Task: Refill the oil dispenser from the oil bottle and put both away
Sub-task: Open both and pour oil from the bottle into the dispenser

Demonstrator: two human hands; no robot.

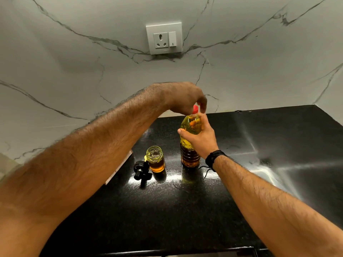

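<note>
A clear plastic oil bottle (190, 156) with yellow oil stands upright on the black countertop (185, 210). My right hand (201, 135) grips its upper body. My left hand (187, 99) reaches over from the left and its fingers pinch the red cap (195, 109) on top. To the left stands the small glass oil dispenser (155, 161), open at the top and partly filled with amber oil. Its black lid with spout (141, 170) lies on the counter beside it.
A white marble-pattern wall rises behind the counter, with a socket and switch plate (164, 38) above. A light-coloured board edge (120, 166) shows under my left forearm. The counter's front edge (185, 251) runs along the bottom.
</note>
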